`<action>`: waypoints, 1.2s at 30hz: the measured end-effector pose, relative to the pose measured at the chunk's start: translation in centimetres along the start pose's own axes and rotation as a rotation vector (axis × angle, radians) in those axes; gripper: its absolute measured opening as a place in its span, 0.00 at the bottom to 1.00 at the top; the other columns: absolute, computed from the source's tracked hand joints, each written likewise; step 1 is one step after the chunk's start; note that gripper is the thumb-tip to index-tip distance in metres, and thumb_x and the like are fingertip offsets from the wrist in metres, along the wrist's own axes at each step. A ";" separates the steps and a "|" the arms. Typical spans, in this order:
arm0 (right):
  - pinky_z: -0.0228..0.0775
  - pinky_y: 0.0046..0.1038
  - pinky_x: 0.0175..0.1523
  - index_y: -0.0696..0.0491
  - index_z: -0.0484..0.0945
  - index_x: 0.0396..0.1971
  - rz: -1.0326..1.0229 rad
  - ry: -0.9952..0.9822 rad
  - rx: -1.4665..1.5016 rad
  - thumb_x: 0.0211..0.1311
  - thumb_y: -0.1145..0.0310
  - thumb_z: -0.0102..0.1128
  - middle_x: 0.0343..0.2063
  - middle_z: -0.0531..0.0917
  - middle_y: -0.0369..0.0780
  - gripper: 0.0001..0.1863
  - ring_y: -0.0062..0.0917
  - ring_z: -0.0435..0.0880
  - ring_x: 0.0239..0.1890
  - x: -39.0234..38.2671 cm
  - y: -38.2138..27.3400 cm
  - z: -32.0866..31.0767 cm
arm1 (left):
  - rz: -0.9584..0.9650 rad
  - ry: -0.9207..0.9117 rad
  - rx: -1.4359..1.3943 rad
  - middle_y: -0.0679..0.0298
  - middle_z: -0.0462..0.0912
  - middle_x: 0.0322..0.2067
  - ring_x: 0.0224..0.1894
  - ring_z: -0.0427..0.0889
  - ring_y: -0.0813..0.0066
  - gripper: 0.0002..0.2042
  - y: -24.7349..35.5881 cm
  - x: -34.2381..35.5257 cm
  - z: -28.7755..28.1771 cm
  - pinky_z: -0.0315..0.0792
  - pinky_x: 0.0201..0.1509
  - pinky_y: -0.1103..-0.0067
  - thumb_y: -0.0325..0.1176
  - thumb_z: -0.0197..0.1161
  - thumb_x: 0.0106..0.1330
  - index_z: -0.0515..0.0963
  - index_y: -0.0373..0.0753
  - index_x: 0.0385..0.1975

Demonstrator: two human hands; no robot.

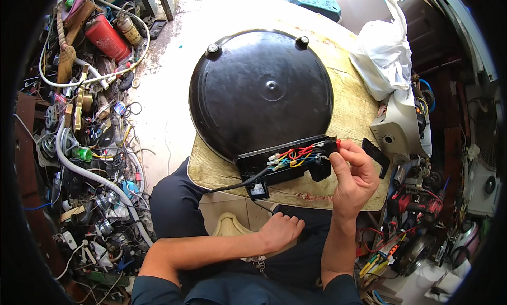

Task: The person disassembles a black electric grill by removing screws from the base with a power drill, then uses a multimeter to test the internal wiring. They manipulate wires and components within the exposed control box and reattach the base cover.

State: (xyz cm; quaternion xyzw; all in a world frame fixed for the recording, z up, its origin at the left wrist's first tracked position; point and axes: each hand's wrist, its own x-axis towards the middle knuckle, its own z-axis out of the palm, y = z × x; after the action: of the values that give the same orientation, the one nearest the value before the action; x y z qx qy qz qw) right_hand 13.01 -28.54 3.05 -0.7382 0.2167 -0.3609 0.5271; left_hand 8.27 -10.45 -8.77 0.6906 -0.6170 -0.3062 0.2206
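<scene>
A round black appliance base [253,88] lies underside up on the table, with two small feet showing at its far edge. On its near side is an opened black housing [248,161], full of red, blue and yellow wires [296,156] with pale connectors. My right hand [354,173] pinches a small red part [338,143] at the housing's right end; what kind of part it is stays unclear behind the fingers. In my lap, my left hand [282,232] is closed, its fingertips hidden. A thin black cord [262,206] runs up to it; whether the hand grips the cord is hidden.
The worn yellowish table [354,125] has a white plastic bag [383,54] at its right edge, near a white appliance shell [404,125]. Loose parts and cables crowd the left side, below a red fire extinguisher [107,38]. A red power tool [420,204] lies low on the right.
</scene>
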 end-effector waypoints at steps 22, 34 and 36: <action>0.76 0.26 0.60 0.57 0.73 0.53 0.473 -0.035 0.100 0.60 0.82 0.71 0.42 0.85 0.40 0.23 0.25 0.82 0.53 1.2 -0.9 -1.1 | 0.011 -0.010 0.001 0.63 0.82 0.38 0.43 0.88 0.63 0.10 -0.3 0.1 -0.1 0.76 0.46 0.68 0.33 0.59 0.71 0.77 0.41 0.49; 0.76 0.21 0.50 0.56 0.73 0.51 0.529 -0.074 0.197 0.59 0.81 0.71 0.41 0.84 0.38 0.22 0.18 0.82 0.45 1.8 -0.6 -1.8 | 0.024 -0.034 -0.002 0.62 0.84 0.40 0.45 0.88 0.63 0.15 -0.3 0.2 -0.7 0.76 0.46 0.68 0.32 0.61 0.69 0.78 0.38 0.54; 0.76 0.21 0.49 0.55 0.72 0.50 0.529 -0.077 0.206 0.59 0.81 0.71 0.41 0.84 0.38 0.21 0.18 0.82 0.45 1.8 -0.5 -1.9 | 0.027 -0.028 -0.004 0.62 0.84 0.40 0.45 0.88 0.63 0.15 -0.2 0.1 -0.7 0.76 0.46 0.68 0.32 0.61 0.69 0.78 0.38 0.54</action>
State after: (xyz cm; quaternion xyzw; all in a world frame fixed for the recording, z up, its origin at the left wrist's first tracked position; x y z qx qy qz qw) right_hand 12.73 -30.78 4.38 -0.6119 0.3436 -0.2027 0.6830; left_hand 8.91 -10.58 -8.46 0.6775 -0.6287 -0.3139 0.2173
